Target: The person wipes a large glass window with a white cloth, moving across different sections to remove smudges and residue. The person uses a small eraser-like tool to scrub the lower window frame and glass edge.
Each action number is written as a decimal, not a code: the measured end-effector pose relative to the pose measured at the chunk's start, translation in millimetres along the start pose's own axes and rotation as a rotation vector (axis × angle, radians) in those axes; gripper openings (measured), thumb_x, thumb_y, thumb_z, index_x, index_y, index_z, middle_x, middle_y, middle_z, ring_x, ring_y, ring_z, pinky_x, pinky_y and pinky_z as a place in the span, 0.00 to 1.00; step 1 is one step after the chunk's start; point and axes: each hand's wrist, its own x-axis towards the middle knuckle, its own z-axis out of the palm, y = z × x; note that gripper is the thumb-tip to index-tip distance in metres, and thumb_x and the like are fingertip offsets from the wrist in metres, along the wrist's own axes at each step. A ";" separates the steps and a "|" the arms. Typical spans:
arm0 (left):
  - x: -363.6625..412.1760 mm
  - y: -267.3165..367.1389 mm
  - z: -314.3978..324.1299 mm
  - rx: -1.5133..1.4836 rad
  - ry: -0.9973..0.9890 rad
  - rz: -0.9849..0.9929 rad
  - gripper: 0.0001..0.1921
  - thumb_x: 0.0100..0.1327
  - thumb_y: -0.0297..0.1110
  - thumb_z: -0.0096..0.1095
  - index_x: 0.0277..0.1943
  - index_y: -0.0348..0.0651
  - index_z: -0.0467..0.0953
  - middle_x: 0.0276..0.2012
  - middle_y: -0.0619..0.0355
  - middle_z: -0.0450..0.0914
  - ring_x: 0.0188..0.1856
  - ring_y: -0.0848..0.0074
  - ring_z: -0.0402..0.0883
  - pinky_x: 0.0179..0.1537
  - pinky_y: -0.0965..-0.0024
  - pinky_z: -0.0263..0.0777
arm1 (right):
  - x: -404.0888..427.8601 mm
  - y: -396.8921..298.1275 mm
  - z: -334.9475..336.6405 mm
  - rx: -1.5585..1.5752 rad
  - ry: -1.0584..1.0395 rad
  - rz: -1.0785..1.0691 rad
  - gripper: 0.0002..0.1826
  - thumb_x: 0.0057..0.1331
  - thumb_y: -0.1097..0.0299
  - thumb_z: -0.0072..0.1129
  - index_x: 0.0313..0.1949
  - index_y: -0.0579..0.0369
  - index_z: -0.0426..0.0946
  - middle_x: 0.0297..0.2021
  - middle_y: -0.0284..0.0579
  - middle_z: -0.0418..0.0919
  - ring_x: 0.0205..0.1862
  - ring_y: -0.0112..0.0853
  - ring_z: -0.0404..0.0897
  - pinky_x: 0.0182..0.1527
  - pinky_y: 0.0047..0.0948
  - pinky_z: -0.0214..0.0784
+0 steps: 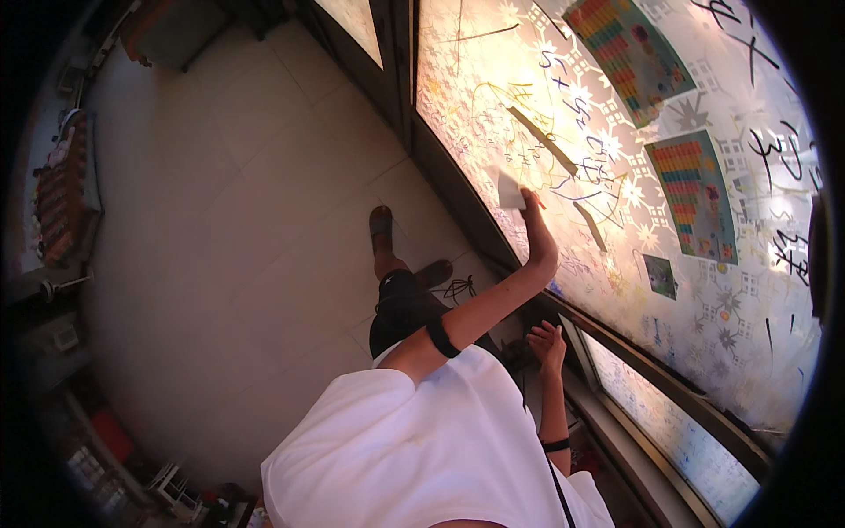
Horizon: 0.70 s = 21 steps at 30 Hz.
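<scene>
My left hand (536, 228) reaches across to a bright, translucent window panel (627, 290) covered in scribbles and handwriting. Its fingers hold a pale, flat piece (509, 190) against or close to the panel; blur hides whether it is paper, cloth or a scraper. A small red bit (542, 205) shows beside the fingertips. Lower down, my right hand (546, 343) hangs near the dark frame (574, 310) below the panel, fingers apart and nothing in it. Two dark strips, an upper one (542, 140) and a shorter one (589, 226), lie on the panel near my left hand.
Two colourful charts, one higher (634, 59) and one lower (693, 195), and a small picture (659, 276) are stuck to the panel. A dark cord (460, 288) lies by my shoe (436, 273) on the tiled floor (231, 231). A bed-like piece of furniture (66, 191) stands at far left.
</scene>
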 end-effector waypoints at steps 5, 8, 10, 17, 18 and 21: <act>42.6 49.9 18.7 0.187 -0.064 0.176 0.49 0.74 0.64 0.38 0.75 0.32 0.26 0.77 0.40 0.30 0.79 0.61 0.33 0.76 0.61 0.29 | -0.7 -8.2 8.5 0.038 -0.026 -0.053 0.35 0.75 0.38 0.39 0.60 0.59 0.72 0.44 0.47 0.83 0.43 0.35 0.84 0.46 0.32 0.76; 111.5 59.4 7.6 0.096 0.071 0.237 0.51 0.71 0.67 0.42 0.76 0.31 0.33 0.77 0.39 0.36 0.79 0.59 0.40 0.76 0.61 0.35 | -7.4 -1.8 5.7 0.080 -0.039 -0.065 0.36 0.75 0.37 0.38 0.61 0.59 0.71 0.45 0.49 0.83 0.44 0.36 0.84 0.48 0.33 0.76; 154.9 56.0 -12.7 0.147 0.130 0.292 0.48 0.72 0.65 0.42 0.76 0.31 0.39 0.77 0.38 0.39 0.78 0.61 0.45 0.76 0.61 0.39 | -12.7 6.4 2.8 0.080 -0.043 -0.035 0.36 0.75 0.37 0.37 0.61 0.59 0.71 0.46 0.49 0.83 0.45 0.36 0.84 0.48 0.33 0.76; 217.5 -37.4 -124.6 0.162 0.285 0.058 0.45 0.72 0.66 0.41 0.78 0.43 0.38 0.79 0.55 0.40 0.78 0.67 0.44 0.76 0.63 0.37 | -37.0 37.3 -2.1 0.036 0.031 0.065 0.38 0.74 0.36 0.37 0.61 0.61 0.70 0.47 0.52 0.82 0.46 0.39 0.83 0.50 0.35 0.76; 214.5 -55.3 -137.7 0.185 0.288 0.081 0.45 0.72 0.65 0.42 0.78 0.44 0.39 0.79 0.55 0.40 0.78 0.67 0.44 0.76 0.63 0.38 | -40.6 40.2 -3.0 0.037 0.030 0.063 0.38 0.74 0.36 0.37 0.61 0.62 0.70 0.48 0.53 0.81 0.46 0.39 0.83 0.51 0.36 0.76; 206.9 -98.0 -152.1 0.095 0.376 0.029 0.42 0.72 0.62 0.45 0.77 0.44 0.45 0.78 0.56 0.47 0.76 0.68 0.50 0.75 0.65 0.43 | -47.9 47.0 -5.0 0.093 0.063 0.058 0.38 0.74 0.35 0.37 0.61 0.61 0.70 0.47 0.52 0.81 0.46 0.39 0.83 0.50 0.35 0.76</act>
